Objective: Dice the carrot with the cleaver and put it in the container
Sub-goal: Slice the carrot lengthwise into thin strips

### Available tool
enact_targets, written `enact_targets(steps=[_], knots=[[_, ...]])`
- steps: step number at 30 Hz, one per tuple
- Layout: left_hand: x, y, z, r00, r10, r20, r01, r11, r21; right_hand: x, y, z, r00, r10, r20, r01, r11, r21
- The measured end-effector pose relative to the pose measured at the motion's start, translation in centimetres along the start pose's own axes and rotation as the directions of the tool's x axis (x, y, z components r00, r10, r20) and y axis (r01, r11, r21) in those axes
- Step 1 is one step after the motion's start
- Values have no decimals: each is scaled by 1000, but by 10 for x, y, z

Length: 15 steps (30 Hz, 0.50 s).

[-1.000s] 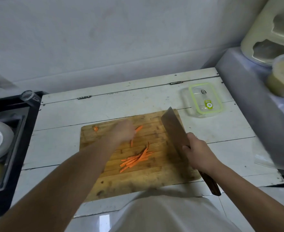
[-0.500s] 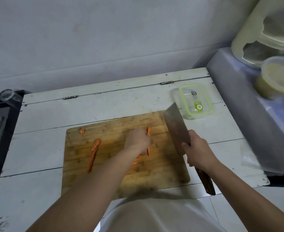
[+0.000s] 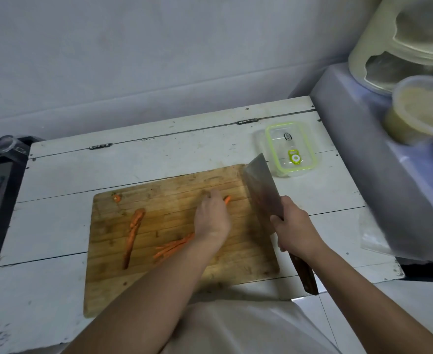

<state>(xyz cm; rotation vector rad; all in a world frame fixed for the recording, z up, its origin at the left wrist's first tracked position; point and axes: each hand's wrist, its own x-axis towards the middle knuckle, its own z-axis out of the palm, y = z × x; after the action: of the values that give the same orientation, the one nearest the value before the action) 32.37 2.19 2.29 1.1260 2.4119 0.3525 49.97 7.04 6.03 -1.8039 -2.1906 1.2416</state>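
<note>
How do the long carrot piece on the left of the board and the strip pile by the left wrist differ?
The long carrot piece is one thick, uncut length; the carrot strips are several thin sticks. The piece lies alone, running nearly along the board's depth; the strips lie bunched on a diagonal, partly hidden under the left hand. Both are orange, lie flat on the cutting board and are not yet diced.

We see a worn white-painted wooden table point(image 3: 159, 152) with hinges along its back plank, carrying a wooden cutting board point(image 3: 174, 272) at its middle and, just beyond the board's far right corner, a clear container point(image 3: 290, 149) with a green rim.
</note>
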Motion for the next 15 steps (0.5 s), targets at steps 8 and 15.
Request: enact_targets(steps=[8, 15], knots=[[-19, -2, 1, 987, 161, 13, -159, 982, -103, 2, 12, -11, 1000, -6, -5, 6, 1000, 21], [-32, -7, -11, 994, -44, 101, 51, 997, -65, 7, 15, -14, 998, -48, 51, 47, 999, 27]])
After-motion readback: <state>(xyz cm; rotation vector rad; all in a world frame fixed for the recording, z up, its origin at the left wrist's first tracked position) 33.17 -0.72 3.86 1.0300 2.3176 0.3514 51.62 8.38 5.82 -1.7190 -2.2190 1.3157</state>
